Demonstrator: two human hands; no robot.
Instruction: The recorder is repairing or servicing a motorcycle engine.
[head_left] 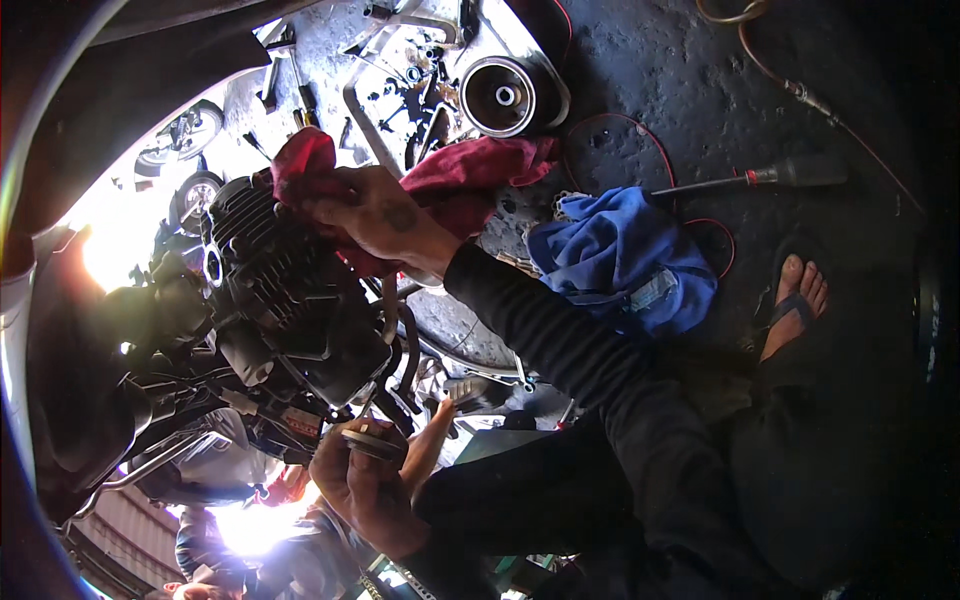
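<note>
The right hand (375, 215) presses a red rag (450, 175) against the top of a black finned motorcycle engine (290, 290), its dark ribbed sleeve (560, 340) running back toward the lower right. The left hand (365, 480) grips a small round metal part (372, 440) just under the engine, fingers curled about it. On the stained concrete floor (680, 70) lie a blue cloth (625, 255), a round metal drum (505, 95), a screwdriver (750, 178), and a foot in a sandal (795, 300).

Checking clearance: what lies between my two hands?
Head view: the black finned metal engine and dark curved hoses lie between the right hand gripping the red cloth rag and the left hand holding the round metal part.
</note>
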